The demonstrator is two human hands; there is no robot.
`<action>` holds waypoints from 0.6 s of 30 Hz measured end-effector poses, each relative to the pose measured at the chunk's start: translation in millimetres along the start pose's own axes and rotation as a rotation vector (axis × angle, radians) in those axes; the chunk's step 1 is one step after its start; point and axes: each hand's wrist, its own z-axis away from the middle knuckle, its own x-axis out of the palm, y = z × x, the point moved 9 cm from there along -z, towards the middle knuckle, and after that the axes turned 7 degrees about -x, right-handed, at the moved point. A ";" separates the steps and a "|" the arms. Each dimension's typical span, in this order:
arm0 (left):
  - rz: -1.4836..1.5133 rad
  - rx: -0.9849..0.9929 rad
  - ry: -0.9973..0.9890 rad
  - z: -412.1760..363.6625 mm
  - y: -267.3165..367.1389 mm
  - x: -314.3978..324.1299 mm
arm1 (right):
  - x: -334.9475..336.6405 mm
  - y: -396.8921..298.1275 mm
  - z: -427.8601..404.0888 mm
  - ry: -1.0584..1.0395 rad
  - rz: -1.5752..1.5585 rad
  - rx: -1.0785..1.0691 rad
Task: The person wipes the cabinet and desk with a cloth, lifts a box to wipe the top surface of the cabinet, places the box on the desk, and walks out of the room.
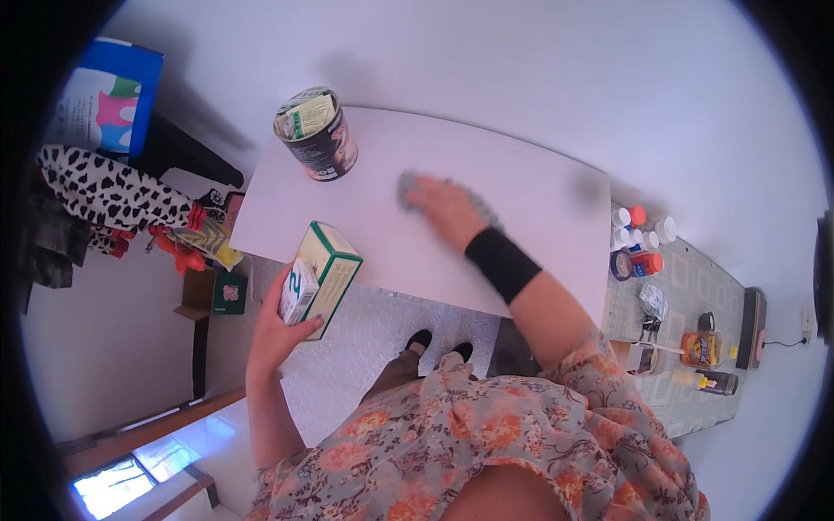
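My left hand (277,335) grips a cream carton with green edges (333,280) and a smaller white box (300,296) pressed against it, beside the near left edge of a white tabletop (521,195). On that tabletop, blurred by motion, my right hand (449,211) lies over a grey cloth (408,193); its fingers press the cloth against the surface and part of it shows past the far side of the hand. A dark round tin (328,151) stands at the tabletop's far left, filled with packets and small cartons (309,117) that reach its rim.
To the right, a second table with a patterned cover (690,273) bears white and orange-capped bottles (647,241), a bottle of orange liquid (704,350) and a dark bottle (720,383). Spotted fabric (124,189), a blue box (146,84) and an opened green carton (229,293) are at left.
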 end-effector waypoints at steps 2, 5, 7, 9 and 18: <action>-0.011 0.014 0.028 -2.6 1.3 -9.0 | 8.1 -55.7 10.3 -0.107 -0.120 -0.090; -0.036 0.080 0.041 -3.4 3.7 -12.7 | -15.5 -42.1 33.0 -0.220 -0.072 -0.039; -0.131 0.124 0.061 -7.7 11.1 -11.5 | -47.9 24.8 52.7 -0.102 0.173 0.068; -0.075 0.138 0.064 -13.7 12.2 -10.9 | -69.8 73.4 43.7 -0.031 0.097 0.262; -0.514 0.255 0.231 -29.8 37.7 -28.0 | -62.2 -11.4 52.9 -0.302 0.146 0.160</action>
